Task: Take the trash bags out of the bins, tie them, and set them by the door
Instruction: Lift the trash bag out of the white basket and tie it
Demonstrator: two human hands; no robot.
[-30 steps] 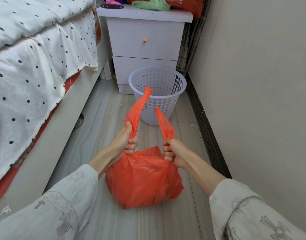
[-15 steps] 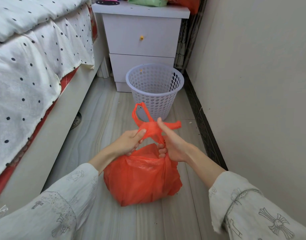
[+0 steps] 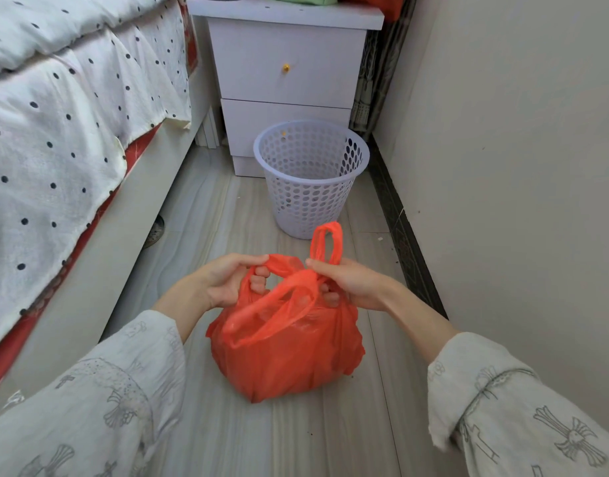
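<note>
Nearest the onlooker, two pale patterned sleeves (image 3: 89, 407) reach forward toward the red trash bag (image 3: 285, 352), which rests on the grey floor (image 3: 206, 215) and serves as the reference point for all positions below. At the top of the bag, the left hand (image 3: 227, 287) is closed around one handle strip, thumb and forefinger pinching the plastic and the remaining fingers curled under it. On the opposite side of the bag's neck, the right hand (image 3: 351, 287) pinches the crossing point of the two handles, with one handle loop (image 3: 327, 242) standing upright just beyond it. The handles are crossed over the bag's mouth, but no tight knot is visible; the tie is judged to be in progress. Directly beyond the bag stands the white perforated bin (image 3: 311, 177), upright and with no liner visible, so removal of this bag appears complete. Behind the bin is a white nightstand (image 3: 285, 77). Left of the bag runs a bed with a dotted cover (image 3: 62, 132); right of it is a plain wall (image 3: 520, 166). Remaining, as judged: tighten the knot and carry the bag to the door, which is not in view.
</note>
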